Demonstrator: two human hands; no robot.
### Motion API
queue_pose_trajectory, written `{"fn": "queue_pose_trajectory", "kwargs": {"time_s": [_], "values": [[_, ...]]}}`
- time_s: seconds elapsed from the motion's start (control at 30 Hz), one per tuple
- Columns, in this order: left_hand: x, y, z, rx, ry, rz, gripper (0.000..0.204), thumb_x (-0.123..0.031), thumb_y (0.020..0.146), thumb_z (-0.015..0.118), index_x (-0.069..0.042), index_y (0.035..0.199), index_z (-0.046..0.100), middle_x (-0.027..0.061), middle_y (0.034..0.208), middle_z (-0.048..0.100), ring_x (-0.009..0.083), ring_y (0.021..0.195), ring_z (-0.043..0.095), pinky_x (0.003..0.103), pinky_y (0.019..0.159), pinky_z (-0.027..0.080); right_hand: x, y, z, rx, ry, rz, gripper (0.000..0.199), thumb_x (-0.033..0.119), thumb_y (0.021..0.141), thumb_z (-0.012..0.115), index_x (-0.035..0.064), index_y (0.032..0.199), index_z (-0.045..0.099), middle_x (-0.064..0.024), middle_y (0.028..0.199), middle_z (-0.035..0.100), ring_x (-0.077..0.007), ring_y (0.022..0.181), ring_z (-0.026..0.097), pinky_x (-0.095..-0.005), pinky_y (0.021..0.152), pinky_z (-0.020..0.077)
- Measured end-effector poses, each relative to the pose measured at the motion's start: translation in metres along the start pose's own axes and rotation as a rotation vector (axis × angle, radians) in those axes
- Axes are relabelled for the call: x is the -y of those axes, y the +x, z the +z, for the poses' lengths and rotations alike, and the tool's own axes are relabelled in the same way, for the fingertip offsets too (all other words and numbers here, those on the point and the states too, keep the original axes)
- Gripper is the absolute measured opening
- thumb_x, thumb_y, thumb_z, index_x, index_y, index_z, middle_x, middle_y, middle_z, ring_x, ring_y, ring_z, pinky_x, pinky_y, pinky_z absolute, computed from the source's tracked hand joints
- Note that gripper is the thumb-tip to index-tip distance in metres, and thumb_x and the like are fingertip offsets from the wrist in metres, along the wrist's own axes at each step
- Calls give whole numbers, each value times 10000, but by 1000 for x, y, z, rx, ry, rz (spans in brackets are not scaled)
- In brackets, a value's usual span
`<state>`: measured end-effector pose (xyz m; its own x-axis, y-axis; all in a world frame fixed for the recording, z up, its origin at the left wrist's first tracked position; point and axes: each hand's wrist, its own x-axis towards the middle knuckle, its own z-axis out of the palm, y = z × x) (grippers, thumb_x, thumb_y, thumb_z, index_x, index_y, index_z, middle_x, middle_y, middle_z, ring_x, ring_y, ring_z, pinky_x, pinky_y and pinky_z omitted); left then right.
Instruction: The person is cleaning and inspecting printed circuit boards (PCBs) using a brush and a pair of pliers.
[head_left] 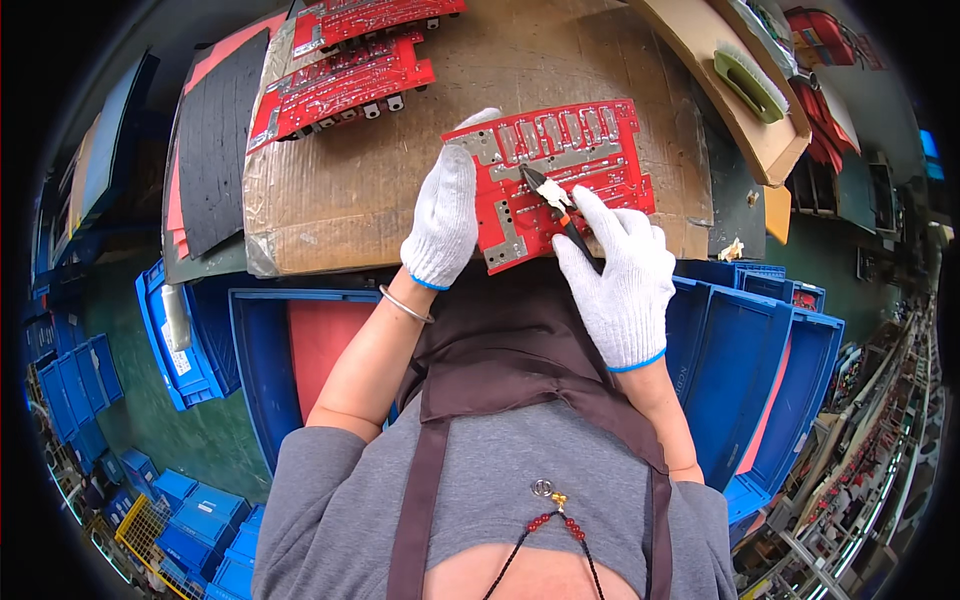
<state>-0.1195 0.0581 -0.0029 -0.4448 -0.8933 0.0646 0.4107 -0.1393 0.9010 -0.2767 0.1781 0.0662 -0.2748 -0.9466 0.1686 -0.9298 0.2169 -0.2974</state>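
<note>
Head view: on the near edge of the cardboard-covered surface (380,190), the gloved left hand (445,215) clamps the red rectangular circuit board (555,180) while the right hand's (620,275) grip closes around black-tipped cutters (548,192), which I reckon could slip and nick a trace.

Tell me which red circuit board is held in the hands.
The red circuit board nearest the person, gripped by the left hand; the two others lie untouched farther back.

pliers' handles (575,235) hidden in right glove (625,285)
</note>
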Motion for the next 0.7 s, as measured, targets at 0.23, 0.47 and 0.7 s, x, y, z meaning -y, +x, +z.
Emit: {"fn": "queue_pose_trajectory", "kwargs": {"time_s": [0.23,0.47,0.7], "values": [[1,0,0,-2,-34,-7,564,-390,1168,321,6,1555,426,137,1484,555,193,1358,542,360,1171,432,7,1,-10,-60,-100,-62,601,319,822,853,247,1392,678,-67,1155,626,-298,1085,586,-454,923,414],[0,0,1,14,-41,-8,586,-420,1165,320,2,1560,417,140,1473,560,193,1349,548,367,1167,439,13,3,-8,-73,-181,-54,590,315,823,849,250,1384,680,-68,1149,628,-298,1080,585,-459,912,409],[0,-1,3,7,-34,9,590,-428,1163,327,3,1554,421,145,1459,567,192,1335,553,366,1159,442,7,6,-1,-90,-117,-45,563,306,831,844,235,1369,692,-76,1115,642,-293,1053,596,-455,899,415]]}}
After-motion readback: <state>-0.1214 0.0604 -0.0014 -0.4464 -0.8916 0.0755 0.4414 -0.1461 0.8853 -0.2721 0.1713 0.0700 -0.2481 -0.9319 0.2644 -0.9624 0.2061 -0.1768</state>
